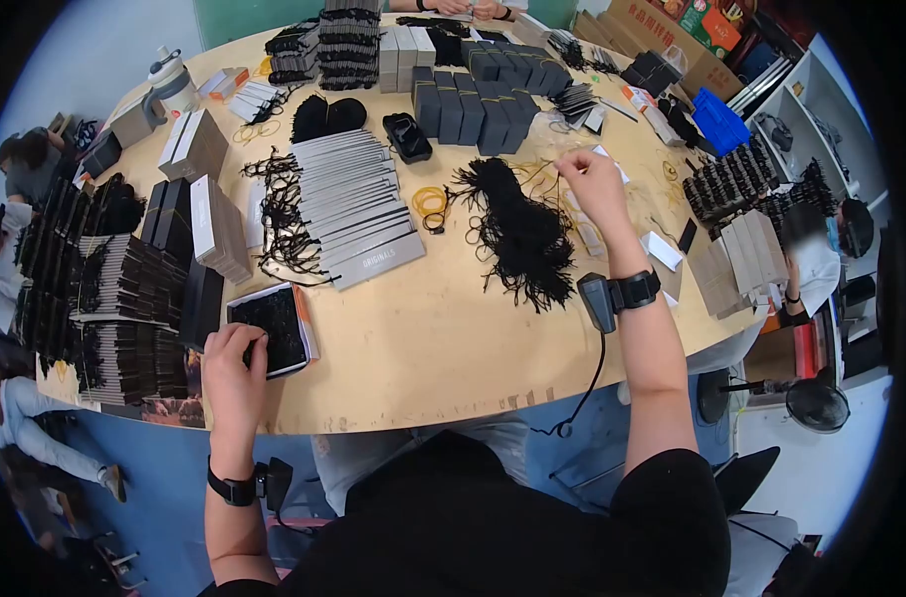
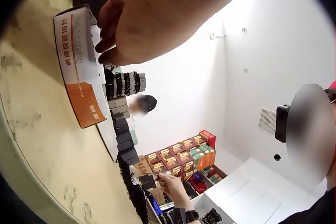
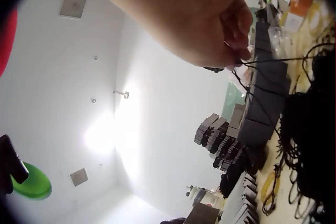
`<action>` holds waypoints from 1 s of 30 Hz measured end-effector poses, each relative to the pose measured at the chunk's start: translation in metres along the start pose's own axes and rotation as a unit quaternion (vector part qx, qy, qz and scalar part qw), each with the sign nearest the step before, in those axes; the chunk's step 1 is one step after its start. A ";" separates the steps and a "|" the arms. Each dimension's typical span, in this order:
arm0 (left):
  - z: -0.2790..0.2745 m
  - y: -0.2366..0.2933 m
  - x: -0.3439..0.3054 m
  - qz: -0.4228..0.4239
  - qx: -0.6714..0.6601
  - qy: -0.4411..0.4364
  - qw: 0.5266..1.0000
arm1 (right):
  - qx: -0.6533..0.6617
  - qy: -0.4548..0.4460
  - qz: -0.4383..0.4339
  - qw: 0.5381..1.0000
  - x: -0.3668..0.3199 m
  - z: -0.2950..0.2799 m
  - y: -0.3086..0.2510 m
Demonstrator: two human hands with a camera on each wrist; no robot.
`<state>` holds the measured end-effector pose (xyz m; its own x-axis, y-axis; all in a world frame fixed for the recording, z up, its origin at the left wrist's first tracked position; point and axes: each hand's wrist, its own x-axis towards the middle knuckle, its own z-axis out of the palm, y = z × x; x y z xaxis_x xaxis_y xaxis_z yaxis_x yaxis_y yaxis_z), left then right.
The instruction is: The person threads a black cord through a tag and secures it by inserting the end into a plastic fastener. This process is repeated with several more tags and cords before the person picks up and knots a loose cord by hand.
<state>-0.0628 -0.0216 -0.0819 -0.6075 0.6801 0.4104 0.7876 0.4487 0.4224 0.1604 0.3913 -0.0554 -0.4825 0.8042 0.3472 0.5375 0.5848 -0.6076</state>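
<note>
My right hand (image 1: 595, 186) is raised over the right side of the table, thumb and fingers pinching a thin black cord (image 3: 273, 61). The cord trails down to a big heap of black cords (image 1: 522, 234) on the tabletop. At the near left, my left hand (image 1: 236, 360) reaches into a small open white and orange cardboard box (image 1: 308, 323) filled with small black pieces (image 1: 274, 316). In the left wrist view its fingers (image 2: 106, 43) bend over the box's rim, and the box wall partly covers the tips; I cannot tell whether they pinch a piece.
A long row of grey cards (image 1: 348, 199) with black cords lies left of the heap. Dark grey boxes (image 1: 473, 109) stand behind it. Yellow rubber bands (image 1: 430, 202) and a black holder (image 1: 407, 137) lie between. Stacked corded cards (image 1: 124, 308) crowd the left edge. Other people sit around the table.
</note>
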 end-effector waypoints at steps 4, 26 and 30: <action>-0.001 0.000 -0.006 -0.027 -0.023 -0.010 0.999 | 0.116 0.000 0.007 0.993 0.005 -0.025 -0.022; -0.003 -0.003 -0.021 -0.045 -0.109 0.050 0.992 | 0.326 -0.029 0.026 0.944 0.024 -0.072 -0.075; 0.000 -0.009 -0.020 -0.049 -0.134 0.078 0.987 | 0.307 0.001 -0.122 0.944 0.031 -0.100 -0.131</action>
<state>-0.0579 -0.0396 -0.0939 -0.7040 0.5337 0.4686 0.6821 0.3242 0.6555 0.1440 0.3506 0.1068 -0.5391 0.6538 0.5310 -0.0916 0.5812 -0.8086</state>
